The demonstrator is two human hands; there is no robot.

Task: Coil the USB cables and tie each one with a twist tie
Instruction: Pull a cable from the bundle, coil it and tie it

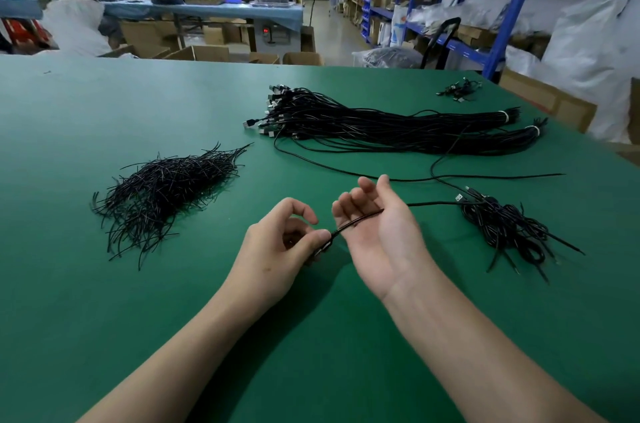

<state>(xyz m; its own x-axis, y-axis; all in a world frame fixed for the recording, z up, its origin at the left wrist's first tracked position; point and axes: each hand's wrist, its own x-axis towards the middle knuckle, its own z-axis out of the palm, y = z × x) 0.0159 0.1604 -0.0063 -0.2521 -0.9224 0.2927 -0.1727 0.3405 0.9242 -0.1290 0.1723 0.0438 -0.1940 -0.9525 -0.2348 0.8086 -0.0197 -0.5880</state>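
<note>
My left hand [284,242] pinches the end of a black USB cable [349,224] between thumb and forefinger, just above the green table [104,301]. The cable runs across the palm of my right hand [377,228], which is turned palm up with relaxed fingers, then trails right and away over the table. A pile of black twist ties [162,194] lies to the left. A large bundle of uncoiled USB cables [381,126] lies further back, bound with white bands at its right end. A heap of coiled cables [509,228] sits to the right of my right hand.
A few loose connectors [459,90] lie near the table's far right corner. Blue shelving [498,6] with boxes and bags stands beyond the right edge. Cardboard boxes [204,53] line the far edge. A person [65,3] sits at another table at the back left.
</note>
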